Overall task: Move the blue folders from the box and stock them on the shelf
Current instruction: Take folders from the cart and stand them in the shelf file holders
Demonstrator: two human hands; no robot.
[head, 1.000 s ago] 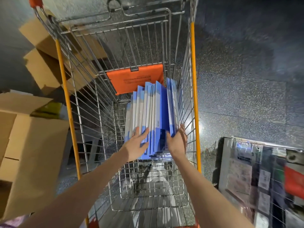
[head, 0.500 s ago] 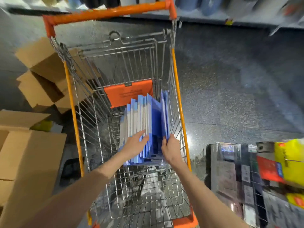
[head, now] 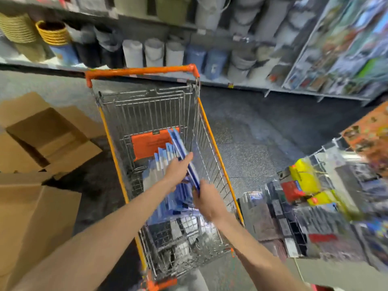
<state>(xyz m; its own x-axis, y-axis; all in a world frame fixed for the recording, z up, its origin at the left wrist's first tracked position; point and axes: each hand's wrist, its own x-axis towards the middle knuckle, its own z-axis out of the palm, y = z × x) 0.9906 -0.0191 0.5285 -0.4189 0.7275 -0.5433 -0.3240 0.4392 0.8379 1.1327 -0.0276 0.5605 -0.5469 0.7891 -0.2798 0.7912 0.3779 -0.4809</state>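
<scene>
Several blue folders [head: 161, 164] stand on edge inside a wire shopping cart [head: 212, 148] with an orange handle. A thin bundle of blue folders [head: 178, 143] is tilted up and to the right out of the stack. My left hand [head: 178, 171] lies with straight fingers against the bundle's left face. At the bundle's near lower end my right hand [head: 206, 198] grips it. The view is motion-blurred.
Open cardboard boxes [head: 42, 133] lie on the floor left of the cart. A wire rack [head: 304, 206] with packaged goods stands right of it. Across the aisle a long shelf [head: 147, 66] holds buckets and baskets. Dark speckled floor shows between cart and shelf.
The view has risen, so the far shelf shows. A bundle of folders has been lifted and tilted right from the stack. My right hand has closed on its lower end.
</scene>
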